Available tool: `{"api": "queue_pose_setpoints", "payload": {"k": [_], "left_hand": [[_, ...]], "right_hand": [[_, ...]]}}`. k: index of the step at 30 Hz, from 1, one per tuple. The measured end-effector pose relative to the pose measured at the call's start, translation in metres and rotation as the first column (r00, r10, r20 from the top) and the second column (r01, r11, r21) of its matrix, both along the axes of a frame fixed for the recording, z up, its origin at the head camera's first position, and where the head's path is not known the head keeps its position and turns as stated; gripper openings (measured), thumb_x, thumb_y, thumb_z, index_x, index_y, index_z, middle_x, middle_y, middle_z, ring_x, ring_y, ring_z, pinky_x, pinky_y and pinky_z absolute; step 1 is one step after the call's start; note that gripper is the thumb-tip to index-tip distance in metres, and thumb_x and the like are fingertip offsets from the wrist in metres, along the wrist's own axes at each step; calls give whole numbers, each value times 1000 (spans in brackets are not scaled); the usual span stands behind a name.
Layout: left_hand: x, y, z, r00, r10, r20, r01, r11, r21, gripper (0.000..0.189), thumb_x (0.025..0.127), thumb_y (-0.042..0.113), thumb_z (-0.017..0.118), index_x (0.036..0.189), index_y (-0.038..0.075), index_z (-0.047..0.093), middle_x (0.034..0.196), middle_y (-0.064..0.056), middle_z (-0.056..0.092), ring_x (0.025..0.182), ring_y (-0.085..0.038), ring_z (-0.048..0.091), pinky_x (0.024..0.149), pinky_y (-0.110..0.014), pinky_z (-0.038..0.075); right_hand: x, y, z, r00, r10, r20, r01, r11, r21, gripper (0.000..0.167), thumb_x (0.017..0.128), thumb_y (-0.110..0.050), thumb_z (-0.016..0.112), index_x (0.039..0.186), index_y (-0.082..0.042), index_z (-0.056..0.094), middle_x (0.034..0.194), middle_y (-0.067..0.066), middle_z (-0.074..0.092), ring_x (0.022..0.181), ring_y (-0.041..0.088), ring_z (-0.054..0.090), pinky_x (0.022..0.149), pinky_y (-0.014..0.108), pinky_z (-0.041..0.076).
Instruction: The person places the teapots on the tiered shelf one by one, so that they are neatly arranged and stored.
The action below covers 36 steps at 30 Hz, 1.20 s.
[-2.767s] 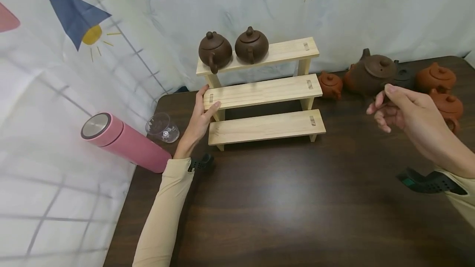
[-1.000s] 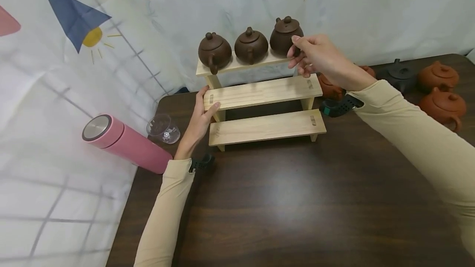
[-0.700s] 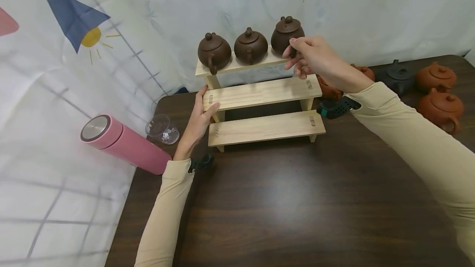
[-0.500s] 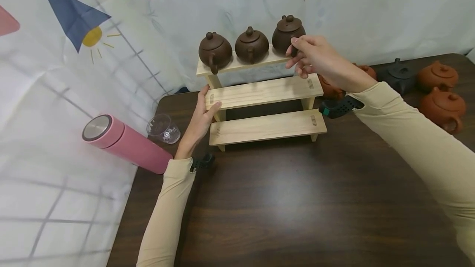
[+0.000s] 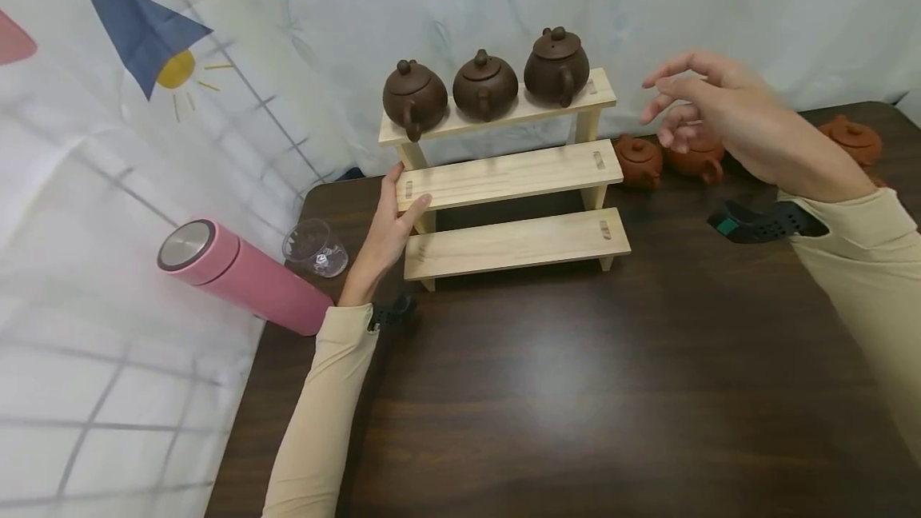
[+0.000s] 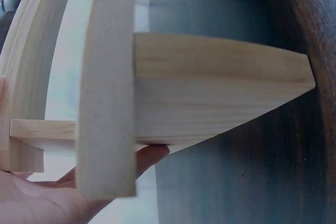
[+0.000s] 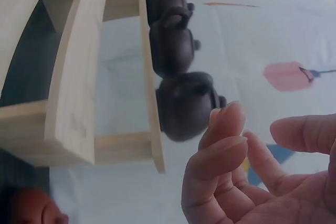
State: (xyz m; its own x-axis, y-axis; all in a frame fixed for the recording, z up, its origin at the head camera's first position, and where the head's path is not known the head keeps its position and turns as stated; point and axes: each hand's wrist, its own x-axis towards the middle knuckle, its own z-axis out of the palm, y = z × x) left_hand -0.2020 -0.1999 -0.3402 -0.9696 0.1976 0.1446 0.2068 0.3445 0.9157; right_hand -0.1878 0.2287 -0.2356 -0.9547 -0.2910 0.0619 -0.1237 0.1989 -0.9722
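Observation:
Three dark brown teapots stand in a row on the top tier of a pale wooden three-tier rack (image 5: 511, 176): a left teapot (image 5: 417, 94), a middle teapot (image 5: 485, 92) and a right teapot (image 5: 554, 74). My left hand (image 5: 384, 240) grips the left end of the middle tier, thumb on the board's upper face; in the left wrist view a fingertip shows against the rack's wooden support (image 6: 220, 82). To the right of the rack, my right hand (image 5: 734, 118) hovers in the air, fingers loosely bent and holding nothing. The right wrist view shows these fingers apart from the nearest teapot (image 7: 186, 108).
Reddish-brown teapots stand right of the rack: a small one (image 5: 638, 162), one (image 5: 694, 160) partly behind my right hand, and another (image 5: 852, 140) farther right. A pink thermos (image 5: 252, 278) and a clear cup (image 5: 315, 248) stand at the table's left side. White cloth hangs behind.
A large brown teapot was carried from the table at right onto the top tier's right end. My right hand has since let go of its handle and moved right. The left hand has stayed put.

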Motion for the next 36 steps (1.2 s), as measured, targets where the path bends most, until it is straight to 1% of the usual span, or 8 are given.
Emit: {"api": "queue_pose_setpoints", "payload": {"k": [13, 17, 22, 25, 29, 31, 33, 36], "left_hand": [[0, -1, -2, 1000, -3, -3, 3, 1000, 2, 74, 108, 16, 55, 164, -1, 9, 165, -25, 20, 153, -32, 23, 124, -45, 17], [0, 0, -3, 1000, -3, -11, 3, 1000, 9, 73, 108, 14, 55, 164, -2, 11, 164, -26, 22, 151, -32, 25, 123, -44, 18], [1, -2, -3, 1000, 1, -11, 0, 1000, 16, 73, 108, 14, 55, 164, -2, 10, 164, -25, 21, 152, -32, 24, 124, -44, 17], [2, -3, -3, 1000, 2, -9, -2, 1000, 21, 73, 108, 15, 55, 164, -1, 10, 165, -24, 21, 152, -31, 24, 124, -44, 17], [3, -5, -4, 1000, -3, -6, 3, 1000, 26, 73, 108, 16, 54, 164, 0, 10, 164, -24, 21, 151, -31, 25, 123, -46, 18], [4, -5, -4, 1000, -7, -9, 7, 1000, 26, 73, 108, 16, 54, 164, 0, 9, 164, -24, 21, 150, -32, 25, 123, -46, 18], [3, -5, -3, 1000, -9, -14, 9, 1000, 27, 73, 108, 15, 54, 164, 0, 9, 164, -25, 21, 150, -33, 25, 123, -47, 18], [3, -5, -2, 1000, -11, -19, 11, 1000, 25, 74, 108, 14, 54, 164, -1, 9, 164, -26, 20, 151, -33, 24, 123, -47, 17]], "right_hand": [[47, 60, -42, 981, -190, -29, 191, 981, 41, 27, 112, -28, 47, 134, -13, 52, 105, 3, 66, 74, 20, 57, 60, 32, 40], [59, 76, -56, 951, -307, -42, 309, 948, 75, 21, 112, -26, 47, 130, -20, 54, 104, -6, 64, 73, 15, 57, 59, 29, 40], [71, 98, -77, 888, -459, -36, 460, 877, 138, 16, 113, -28, 41, 125, -35, 49, 97, -21, 60, 67, 7, 54, 51, 30, 34], [68, 126, -108, 848, -529, -15, 530, 847, 37, 17, 112, -23, 44, 125, -33, 47, 91, -22, 63, 62, 3, 57, 46, 23, 38], [62, 173, -161, 818, -570, 74, 573, 797, -193, 24, 109, -17, 51, 131, -25, 44, 86, -14, 69, 58, 4, 63, 49, 18, 47], [63, 188, -181, 807, -577, 129, 589, 768, -249, 27, 108, -18, 53, 131, -26, 41, 85, -13, 70, 56, 6, 63, 47, 20, 45], [67, 196, -195, 801, -577, 157, 598, 760, -256, 26, 109, -19, 52, 130, -29, 39, 84, -14, 70, 55, 5, 61, 47, 21, 41], [78, 193, -198, 799, -562, 212, 600, 762, -242, 22, 110, -18, 47, 125, -30, 36, 81, -16, 69, 55, 4, 59, 48, 22, 37]]}}
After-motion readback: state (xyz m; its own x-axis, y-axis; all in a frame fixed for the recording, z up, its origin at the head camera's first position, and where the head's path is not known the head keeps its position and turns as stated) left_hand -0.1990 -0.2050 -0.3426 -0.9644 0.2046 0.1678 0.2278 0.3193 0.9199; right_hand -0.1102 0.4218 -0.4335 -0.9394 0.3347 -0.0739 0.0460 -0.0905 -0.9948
